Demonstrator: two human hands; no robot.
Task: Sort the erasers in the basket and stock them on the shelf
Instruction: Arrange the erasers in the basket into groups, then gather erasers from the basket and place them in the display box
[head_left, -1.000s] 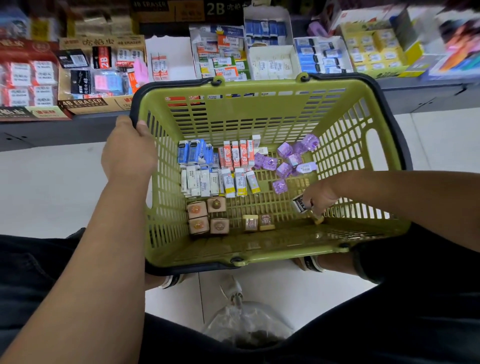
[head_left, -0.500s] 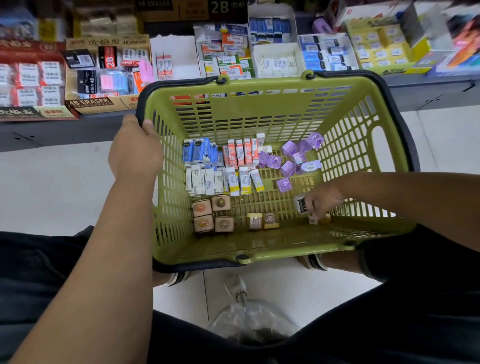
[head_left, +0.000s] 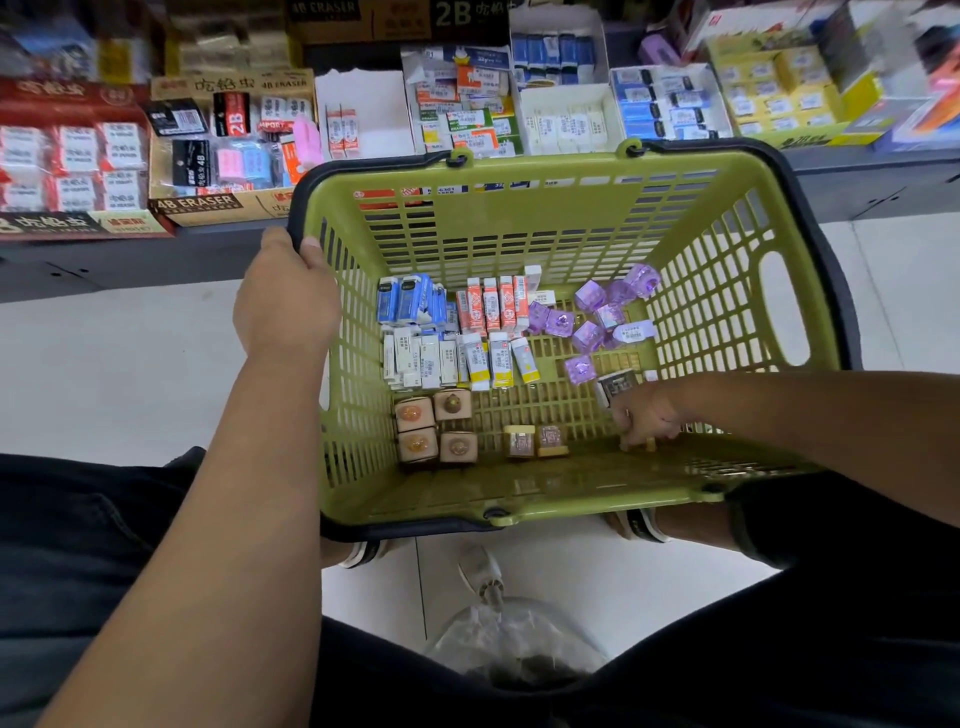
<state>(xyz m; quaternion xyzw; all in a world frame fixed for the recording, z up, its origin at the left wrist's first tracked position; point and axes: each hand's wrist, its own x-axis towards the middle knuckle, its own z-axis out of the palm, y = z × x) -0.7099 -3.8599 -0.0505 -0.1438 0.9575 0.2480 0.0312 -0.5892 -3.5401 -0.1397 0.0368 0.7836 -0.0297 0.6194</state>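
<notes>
Erasers (head_left: 491, 312) in basket (head_left: 519, 218): four tan cubes (head_left: 414, 415), two yellow blocks (head_left: 519, 441); left fingers (head_left: 310, 245) grip rim (head_left: 363, 167), right fingers (head_left: 631, 430) pinch small eraser (head_left: 650, 443).

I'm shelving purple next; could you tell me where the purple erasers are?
In the head view, the purple erasers lie on the basket floor at far right, beside the orange erasers and beyond the right hand.
</notes>
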